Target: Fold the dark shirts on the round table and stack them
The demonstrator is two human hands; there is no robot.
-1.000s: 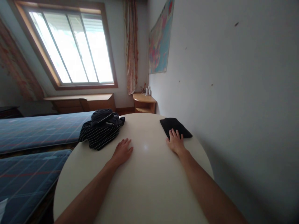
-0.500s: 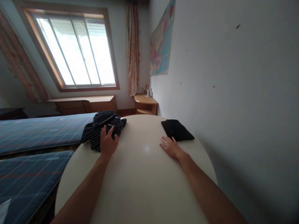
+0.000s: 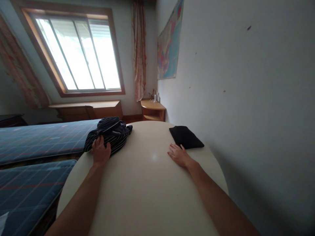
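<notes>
A rumpled black garment with thin white stripes [image 3: 119, 139] lies in a heap at the far left of the round table. My left hand [image 3: 100, 152] is at its near side, fingertips against the cloth and thumb apart from the fingers. Whether any fabric is pinched I cannot make out; the hand looks open. On the right, my right hand [image 3: 179, 155] rests flat and open on the pale tabletop [image 3: 152, 183]. Its fingers are beside the near left edge of a flat, folded black cloth [image 3: 187, 137].
Left of the table are two blue plaid mattresses [image 3: 49, 136]. A white wall [image 3: 246, 114] with a map [image 3: 169, 46] runs close along the right. Beyond stand a wooden desk [image 3: 105, 106] under the window and a corner shelf [image 3: 153, 105] with small items.
My left hand has moved left and lower on the striped garment, whose near part now looks shifted. The right hand and the folded black cloth have stayed put.
</notes>
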